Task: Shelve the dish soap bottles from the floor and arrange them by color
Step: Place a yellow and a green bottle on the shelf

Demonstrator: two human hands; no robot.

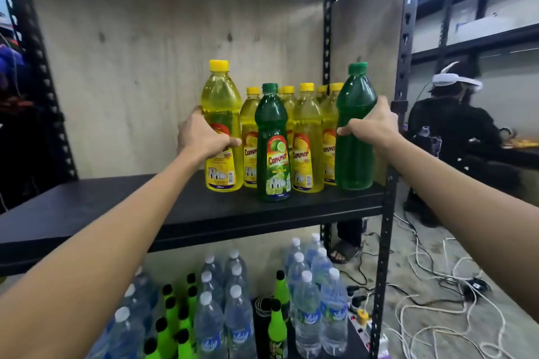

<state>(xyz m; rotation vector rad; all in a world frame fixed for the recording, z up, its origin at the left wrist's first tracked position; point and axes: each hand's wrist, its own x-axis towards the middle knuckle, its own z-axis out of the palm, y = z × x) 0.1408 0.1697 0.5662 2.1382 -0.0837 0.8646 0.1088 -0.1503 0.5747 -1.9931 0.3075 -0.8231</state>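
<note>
On the black shelf (pixel 122 213), my left hand (pixel 201 137) grips a yellow dish soap bottle (pixel 222 102) at the left end of the group. My right hand (pixel 370 122) holds a green dish soap bottle (pixel 355 154) at the right end, its label turned away. Both bottles stand upright on the shelf board. Between them stands a second green bottle (pixel 273 148) at the front. Several yellow bottles (pixel 307 140) are packed behind and beside it.
The shelf's right upright post (pixel 388 213) stands just beside the held green bottle. The lower shelf holds water bottles (pixel 309 315) and neon green bottles (pixel 278 326). Cables and a power strip (pixel 361 326) lie on the floor at right. Another person (pixel 455 125) sits at the right.
</note>
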